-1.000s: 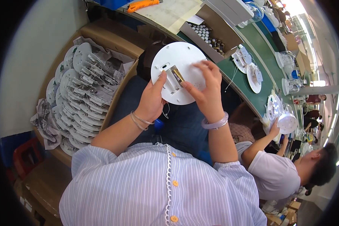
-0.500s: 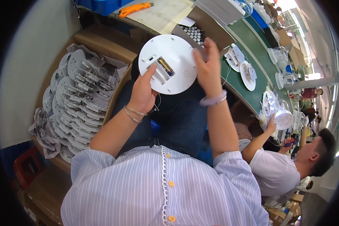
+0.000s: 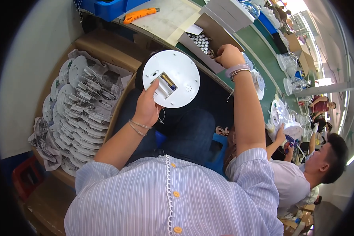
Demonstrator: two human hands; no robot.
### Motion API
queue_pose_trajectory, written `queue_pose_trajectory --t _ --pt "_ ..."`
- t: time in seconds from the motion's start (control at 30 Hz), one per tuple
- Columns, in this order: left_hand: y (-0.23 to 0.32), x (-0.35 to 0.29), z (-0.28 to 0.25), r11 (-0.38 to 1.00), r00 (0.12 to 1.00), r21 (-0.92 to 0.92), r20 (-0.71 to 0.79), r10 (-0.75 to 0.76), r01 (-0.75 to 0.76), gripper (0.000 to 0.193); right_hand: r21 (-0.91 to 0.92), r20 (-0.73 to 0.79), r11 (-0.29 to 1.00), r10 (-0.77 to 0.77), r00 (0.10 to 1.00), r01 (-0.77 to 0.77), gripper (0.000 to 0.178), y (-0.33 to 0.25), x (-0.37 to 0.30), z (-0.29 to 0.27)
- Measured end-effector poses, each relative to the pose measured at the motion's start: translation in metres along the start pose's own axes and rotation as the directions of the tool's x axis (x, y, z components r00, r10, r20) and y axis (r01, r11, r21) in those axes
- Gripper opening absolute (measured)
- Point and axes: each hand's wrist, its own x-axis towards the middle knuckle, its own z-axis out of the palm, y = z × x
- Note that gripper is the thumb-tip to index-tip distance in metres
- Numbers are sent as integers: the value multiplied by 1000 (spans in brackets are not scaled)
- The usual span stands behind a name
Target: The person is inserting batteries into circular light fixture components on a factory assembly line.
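My left hand (image 3: 146, 105) grips a round white plastic disc (image 3: 185, 72) by its lower left edge, thumb on top. In the disc's face is an uncovered battery compartment (image 3: 162, 89) with a battery (image 3: 168, 81) lying in it. A thin white wire hangs below the disc by my fingers. My right hand (image 3: 230, 56) reaches over the near end of a cardboard box (image 3: 215, 24) of batteries (image 3: 200, 42). Its fingers are curled together and point down into the box; whatever they hold is hidden.
A large carton (image 3: 122, 96) at left holds stacked white discs (image 3: 76, 106) with wires. An orange utility knife (image 3: 141, 15) and a blue bin (image 3: 106, 8) are on the bench. To the right, a co-worker (image 3: 291, 177) handles a white lamp part (image 3: 293, 129).
My right hand has left the disc's side and gone up and right to the battery box. The disc, still in my left hand, sits slightly lower.
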Motion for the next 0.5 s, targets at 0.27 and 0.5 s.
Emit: queue_pose_trajectory --t 0.27,0.5 --pt "0 4 2 1000 1000 10 20 19 -19 37 454 -53 883 -106 993 118 26 6 1 13" --pt "-2 2 1 999 1000 -43 26 -10 11 37 394 -282 917 55 958 64 20 -8 9 32"
